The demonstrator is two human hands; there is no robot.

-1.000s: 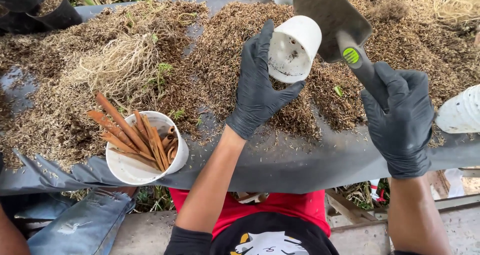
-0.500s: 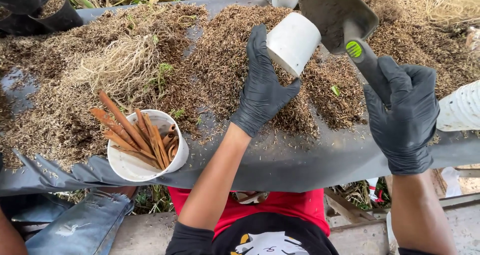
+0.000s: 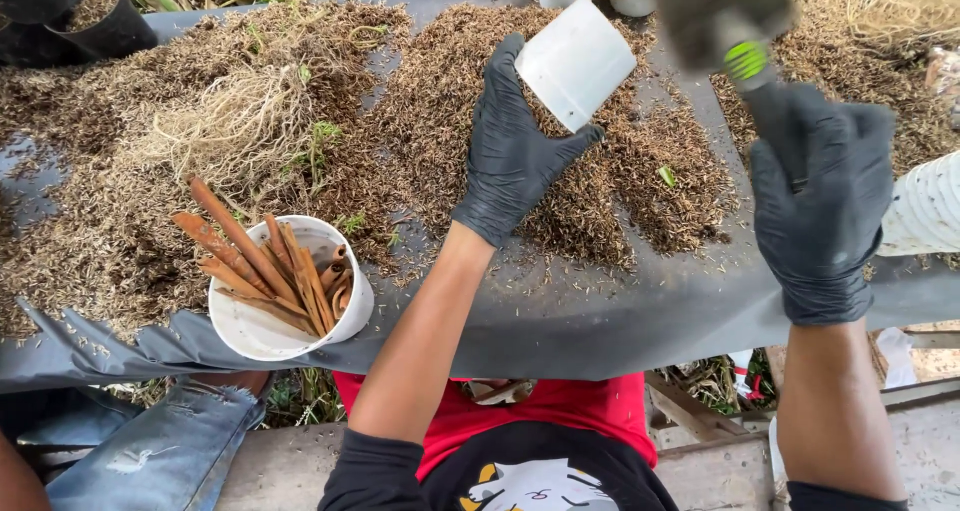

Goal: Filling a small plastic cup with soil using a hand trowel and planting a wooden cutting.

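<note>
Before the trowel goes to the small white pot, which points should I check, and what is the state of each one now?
1. Left hand grips the small white pot: ok, fingers wrap its side.
2. Pot mouth faces the trowel: cannot tell, the opening is turned away from the camera.
3. Right hand holds the trowel handle firmly: ok, fist closed around it.
4. Load on the trowel blade: cannot tell, the blade is blurred.
5. Loose brown mix lies under the pot to catch spills: ok.
6. White tub of brown sticks stands away from both hands: ok, though it sits at the sheet's edge.
</note>
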